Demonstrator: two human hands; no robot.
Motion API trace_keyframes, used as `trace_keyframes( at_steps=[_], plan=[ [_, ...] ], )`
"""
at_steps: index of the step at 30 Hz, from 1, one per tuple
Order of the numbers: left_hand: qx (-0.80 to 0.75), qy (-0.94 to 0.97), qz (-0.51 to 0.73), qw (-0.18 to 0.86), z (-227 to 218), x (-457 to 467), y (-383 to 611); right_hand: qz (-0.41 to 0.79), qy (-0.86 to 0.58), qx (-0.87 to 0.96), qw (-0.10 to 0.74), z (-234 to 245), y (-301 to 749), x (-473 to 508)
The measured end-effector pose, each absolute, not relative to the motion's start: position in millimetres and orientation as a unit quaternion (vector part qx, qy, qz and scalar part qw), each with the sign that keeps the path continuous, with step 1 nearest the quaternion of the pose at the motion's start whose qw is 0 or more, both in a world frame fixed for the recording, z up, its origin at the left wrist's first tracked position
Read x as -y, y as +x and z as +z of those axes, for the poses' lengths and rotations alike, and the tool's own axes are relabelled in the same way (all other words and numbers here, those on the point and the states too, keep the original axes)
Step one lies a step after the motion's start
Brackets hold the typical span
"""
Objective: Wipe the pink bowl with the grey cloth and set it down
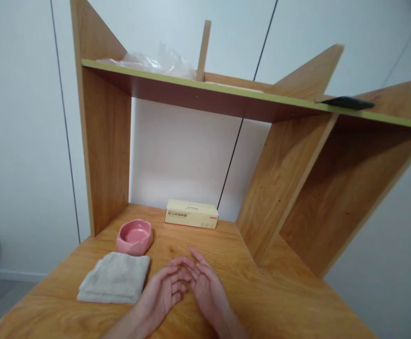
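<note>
Low in the middle of the frame, the left hand point(163, 292) and the right hand point(207, 287) are laid flat on the light brown wooden desk top point(279, 301). Both are held open, fingers loosely stretched, with nothing gripped; their fingertips are met and slightly overlapped at the centre. Just left of the left hand, a folded pale grey cloth point(115, 284) is seen lying on the desk, close to the hand but apart from it. Directly above the cloth, touching its far edge, a squat pink ceramic bowl point(134, 236) is set. Further up, at the back of the desk by the white wall, a long cream cardboard box with red print point(191, 213) is placed. On the green-edged wooden shelf point(226, 94) overhead, crumpled clear plastic point(156, 61) is seen at the upper left and a flat black object point(348, 102) at the upper right.
</note>
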State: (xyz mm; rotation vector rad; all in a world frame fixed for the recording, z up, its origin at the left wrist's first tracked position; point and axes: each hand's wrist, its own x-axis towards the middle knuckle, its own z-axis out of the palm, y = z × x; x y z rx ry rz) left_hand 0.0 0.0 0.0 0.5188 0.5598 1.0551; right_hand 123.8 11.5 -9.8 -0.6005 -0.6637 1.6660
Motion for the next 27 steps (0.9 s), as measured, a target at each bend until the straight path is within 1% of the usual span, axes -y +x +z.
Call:
trace_keyframes(
  at_steps=[4,7,10,13,15,17,18,20,22,23,25,27],
  plan=[
    [-0.280,0.377,0.553,0.688,1.6,2.8,2.9,0.634,-0.304,0.329,0.631,-11.9,124.5,-16.8],
    [-0.305,0.462,0.564,0.613,14.3,7.2,-4.9,0.529,-0.387,0.440,0.614,-12.1,117.5,-18.5],
    [-0.327,0.485,0.610,0.535,34.0,4.2,-22.1,0.385,-0.426,0.625,0.528,-5.1,97.7,-10.3],
    [-0.343,0.469,0.678,0.451,54.8,-10.2,-41.8,0.246,-0.403,0.792,0.387,5.7,67.8,3.1],
    [-0.384,0.486,0.678,0.396,65.2,-23.6,-53.7,0.179,-0.381,0.853,0.310,9.0,46.8,8.4],
    [-0.451,0.517,0.643,0.341,70.5,-37.3,-65.7,0.132,-0.375,0.876,0.274,7.2,30.0,8.6],
    [-0.483,0.540,0.615,0.310,70.8,-43.7,-72.6,0.115,-0.378,0.878,0.271,5.0,24.7,7.0],
    [-0.549,0.576,0.557,0.237,67.1,-54.7,-89.4,0.100,-0.391,0.868,0.290,0.2,23.2,1.3],
    [-0.619,0.589,0.500,0.143,59.1,-63.3,-110.2,0.110,-0.413,0.839,0.336,-1.9,36.2,-5.9],
    [-0.653,0.584,0.468,0.122,54.2,-66.8,-121.1,0.119,-0.429,0.819,0.362,-1.5,48.2,-9.6],
    [-0.710,0.557,0.408,0.141,44.3,-72.4,-141.2,0.119,-0.493,0.765,0.397,1.6,81.2,-15.9],
    [-0.721,0.548,0.392,0.159,35.6,-76.1,-154.6,0.099,-0.539,0.734,0.400,6.1,120.9,-19.4]
  ],
)
